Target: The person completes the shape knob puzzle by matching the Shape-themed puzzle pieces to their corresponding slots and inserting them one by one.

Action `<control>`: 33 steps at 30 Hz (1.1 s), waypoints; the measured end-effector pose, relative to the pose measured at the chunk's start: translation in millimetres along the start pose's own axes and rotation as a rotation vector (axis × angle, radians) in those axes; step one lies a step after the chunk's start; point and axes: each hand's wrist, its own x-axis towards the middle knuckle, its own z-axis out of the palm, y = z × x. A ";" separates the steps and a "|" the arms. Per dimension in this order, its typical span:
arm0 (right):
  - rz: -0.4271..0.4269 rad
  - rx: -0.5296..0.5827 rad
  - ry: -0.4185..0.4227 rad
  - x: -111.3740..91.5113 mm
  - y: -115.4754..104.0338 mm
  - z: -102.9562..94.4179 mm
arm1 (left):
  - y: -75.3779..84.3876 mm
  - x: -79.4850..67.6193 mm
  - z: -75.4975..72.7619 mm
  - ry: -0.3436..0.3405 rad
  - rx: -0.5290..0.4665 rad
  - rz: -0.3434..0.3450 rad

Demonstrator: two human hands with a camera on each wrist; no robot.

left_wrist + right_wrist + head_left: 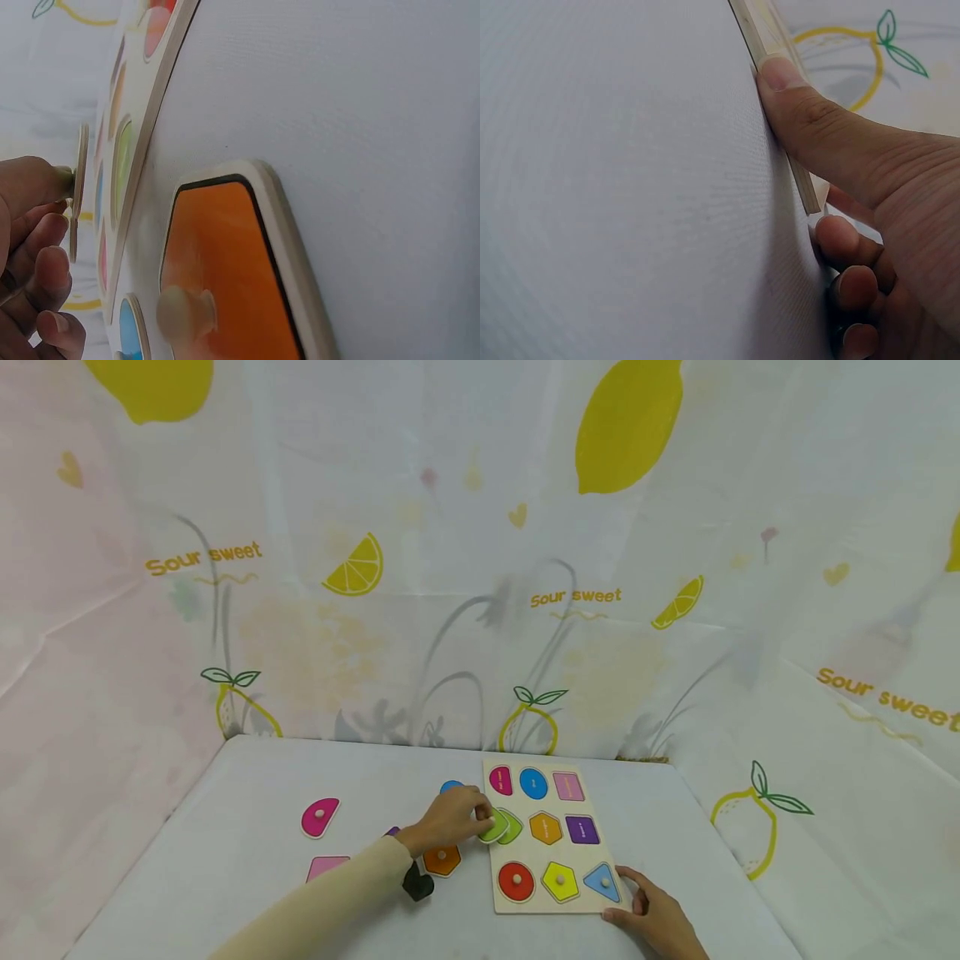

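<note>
My left hand pinches the knob of a green puzzle piece, which overlaps the green recess at the left side of the wooden puzzle board. In the left wrist view that piece appears edge-on, standing off the board. At the board's near right corner, my right hand grips the edge, thumb on the near side and fingers along the right side. Knobbed red circle, yellow pentagon and light blue triangle pieces sit in the near row. The recesses farther back show printed colours without knobs.
Left of the board lie an orange hexagon piece, a magenta half-circle piece, a pink piece and a partly hidden blue piece. A purple piece peeks out behind the left forearm. Lemon-print cloth walls the table.
</note>
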 end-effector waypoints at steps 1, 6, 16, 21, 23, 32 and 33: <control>-0.001 -0.002 0.000 0.0 -0.5 0.0 | -0.2 1.1 1.8 -0.002 0.006 0.001; 0.000 -0.005 -0.004 0.2 -1.9 0.3 | 0.4 6.0 8.6 -0.014 0.005 0.008; -0.005 -0.009 -0.001 0.4 -0.4 -1.0 | 7.4 16.0 15.2 -0.023 0.041 0.001; -0.006 0.003 -0.004 0.7 -2.8 -1.6 | 8.6 22.7 19.8 -0.031 0.040 -0.019; -0.012 0.005 -0.004 1.1 -3.0 -1.7 | 8.5 24.8 21.7 -0.034 0.042 -0.013; -0.005 -0.004 -0.003 0.6 -1.8 -1.2 | 2.0 27.8 30.8 -0.057 0.065 -0.004; -0.002 -0.004 -0.005 0.5 -1.8 -1.3 | 1.1 28.1 31.2 -0.058 0.060 -0.002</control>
